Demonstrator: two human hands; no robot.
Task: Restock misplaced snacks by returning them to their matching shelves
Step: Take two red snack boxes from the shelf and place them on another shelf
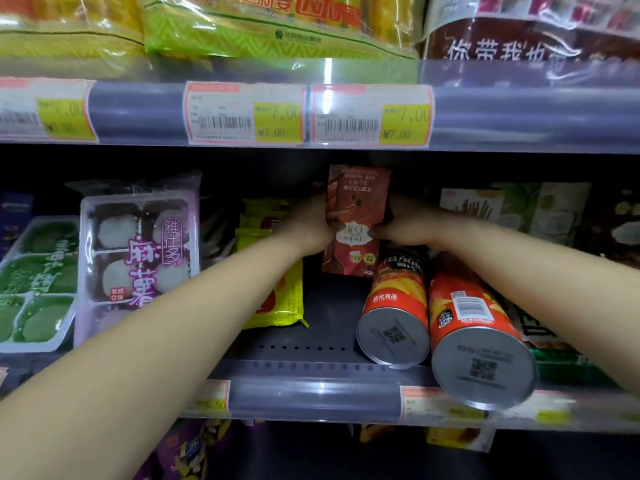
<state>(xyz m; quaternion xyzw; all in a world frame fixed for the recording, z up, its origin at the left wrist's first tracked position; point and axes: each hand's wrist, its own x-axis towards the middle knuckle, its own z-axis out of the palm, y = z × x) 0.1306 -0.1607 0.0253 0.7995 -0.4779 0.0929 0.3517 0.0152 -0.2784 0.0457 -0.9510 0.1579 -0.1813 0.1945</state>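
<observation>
A red snack box (356,216) stands upside down deep in the middle shelf (311,393). My left hand (308,223) grips its left edge and my right hand (405,223) grips its right edge, both arms reaching far in. Two orange crisp cans lie on their sides right of the box, the smaller can (394,313) beside the larger can (474,334), metal bottoms facing me. The larger can juts over the shelf's front edge under my right forearm.
A purple mochi tray (138,244) and a green mochi tray (34,282) stand at left. Yellow packets (277,296) lie under my left arm. Biscuit-stick boxes (519,209) fill the right. Price tags (246,114) line the upper shelf rail.
</observation>
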